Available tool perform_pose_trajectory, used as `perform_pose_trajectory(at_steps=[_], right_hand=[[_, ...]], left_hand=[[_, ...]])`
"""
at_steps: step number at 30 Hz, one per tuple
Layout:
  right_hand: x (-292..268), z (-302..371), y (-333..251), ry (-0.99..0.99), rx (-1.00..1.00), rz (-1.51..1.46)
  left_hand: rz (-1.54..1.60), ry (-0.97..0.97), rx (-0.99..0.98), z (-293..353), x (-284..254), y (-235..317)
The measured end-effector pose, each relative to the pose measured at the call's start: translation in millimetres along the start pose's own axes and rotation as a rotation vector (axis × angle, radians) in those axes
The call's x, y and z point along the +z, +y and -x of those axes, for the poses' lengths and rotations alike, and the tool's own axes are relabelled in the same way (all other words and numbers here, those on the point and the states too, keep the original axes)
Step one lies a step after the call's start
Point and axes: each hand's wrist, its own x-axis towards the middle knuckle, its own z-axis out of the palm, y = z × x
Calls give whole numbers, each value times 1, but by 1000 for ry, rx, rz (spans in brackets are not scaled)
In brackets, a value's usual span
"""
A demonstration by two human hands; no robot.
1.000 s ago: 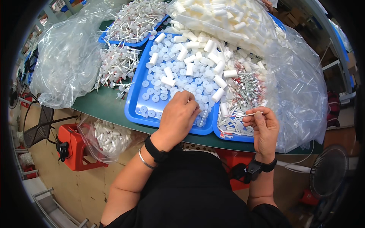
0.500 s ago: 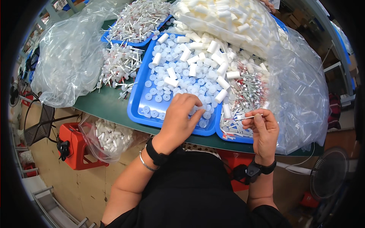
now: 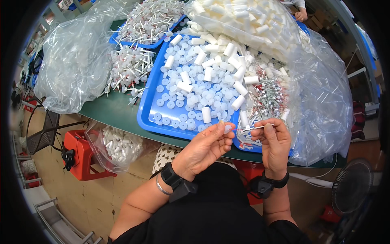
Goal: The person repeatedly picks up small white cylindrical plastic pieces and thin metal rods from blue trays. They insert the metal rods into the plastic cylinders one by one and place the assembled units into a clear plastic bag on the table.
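- Right at the front rims of the trays, here's the left hand (image 3: 207,147), thumb and fingertips pinched on a pale disc (image 3: 227,129).
- Facing it, the right hand (image 3: 276,145) has a thin white stick (image 3: 257,127) between thumb and fingers; the stick's reddish tip points at the disc, and whether it's inside I can't tell.
- Room to move: the middle tray (image 3: 175,131) shows bare blue along its left and front, while the right tray (image 3: 248,148) crowds close beside it.
- Open green worktop (image 3: 99,114) runs in a strip at front left, its edge curving above a tan floor (image 3: 97,207).
- Below that edge, a red stool (image 3: 76,152) stands beside a clear bag of white pieces (image 3: 120,146); over on the right, a round dark fan (image 3: 352,183).
- At the far side, another person's hand (image 3: 300,16) shows near the big bag of white cylinders (image 3: 248,20).
- Textures now: frosted round discs (image 3: 170,105) with centre holes, smooth matte cylinders (image 3: 239,103) scattered over them, spiky metallic pins (image 3: 268,97) with red bits, and crinkled, glossy plastic sheeting (image 3: 321,101) at right.
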Motion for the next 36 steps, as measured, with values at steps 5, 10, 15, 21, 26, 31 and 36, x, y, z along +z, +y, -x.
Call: perform_pose_trajectory(at_steps=[5, 10, 15, 21, 26, 31, 36], right_hand=[[-1, 1, 2, 26, -17, 62], [0, 4, 1, 19, -37, 166], [0, 6, 1, -1, -47, 194], [2, 8, -2, 3, -69, 206], [10, 10, -5, -23, -132, 249], [17, 12, -7, -12, -121, 362], [15, 11, -6, 28, -62, 301]], left_hand=[[120, -67, -39, -1, -5, -3], [125, 0, -23, -2, -1, -3], [114, -7, 5, -2, -1, -2], [-93, 32, 61, 0, 2, -1], [-190, 47, 73, 0, 3, 0], [-149, 40, 77, 2, 1, 6], [-272, 50, 99, 4, 4, 7]])
